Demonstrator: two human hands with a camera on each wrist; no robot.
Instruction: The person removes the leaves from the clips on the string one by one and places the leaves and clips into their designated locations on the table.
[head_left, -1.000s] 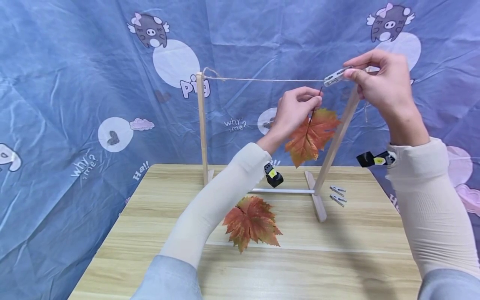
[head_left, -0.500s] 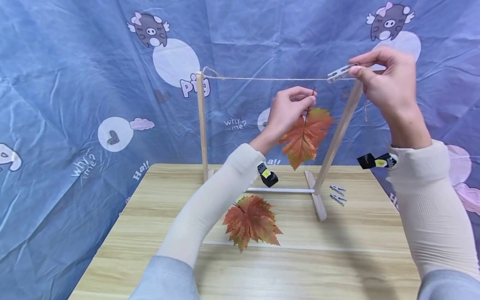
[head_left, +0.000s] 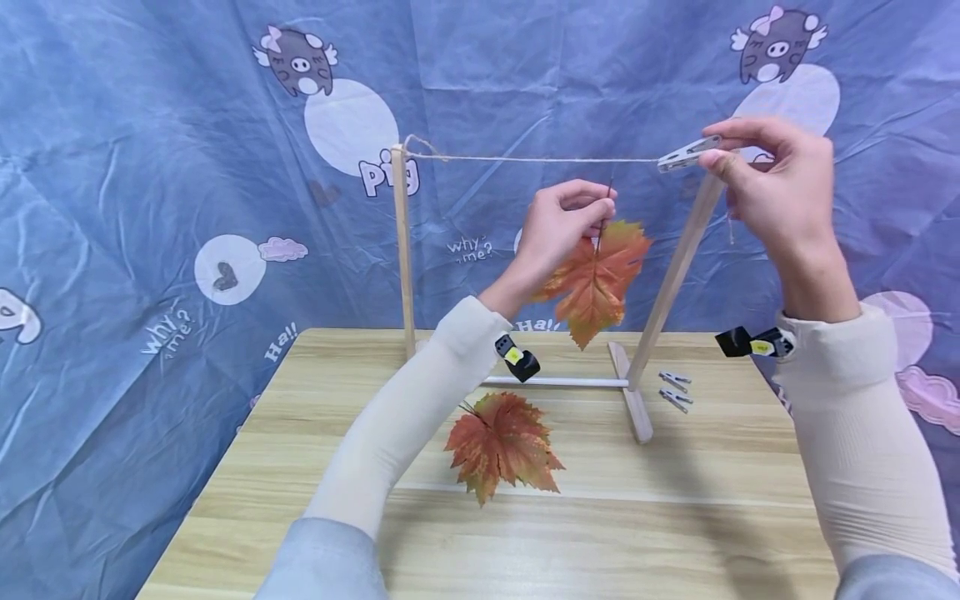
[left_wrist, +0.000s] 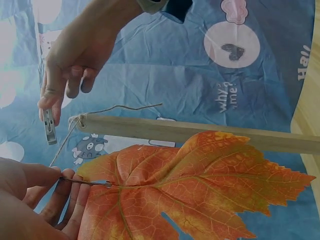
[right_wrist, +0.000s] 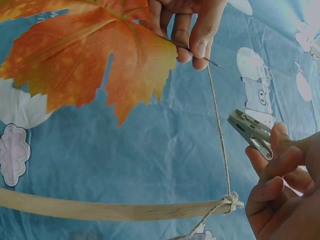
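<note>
My left hand [head_left: 566, 221] pinches the thin dark stem of an orange maple leaf [head_left: 600, 279] between thumb and fingers. The leaf hangs below a stretched twine [head_left: 525, 159], its stem tip just under the line. Near the twine's right end, my right hand [head_left: 783, 171] holds a metal clothespin [head_left: 686, 155] between thumb and forefinger. In the right wrist view that clothespin [right_wrist: 251, 132] stands apart from the twine [right_wrist: 218, 120], and the stem sticks out past the left fingertips. The left wrist view shows the leaf [left_wrist: 180, 185] close up, with the clothespin [left_wrist: 49, 127] beyond the left hand.
The twine is tied between two wooden posts [head_left: 405, 250] of a stand with a white crossbar [head_left: 562, 382]. On the wooden table [head_left: 600, 542] lie a second maple leaf [head_left: 501, 442] and two clothespins [head_left: 677, 390]. A blue printed cloth [head_left: 150, 167] hangs behind.
My left hand has moved left and slightly down with the maple leaf, away from the clothespin. My right hand has shifted slightly right, still holding the clothespin.
</note>
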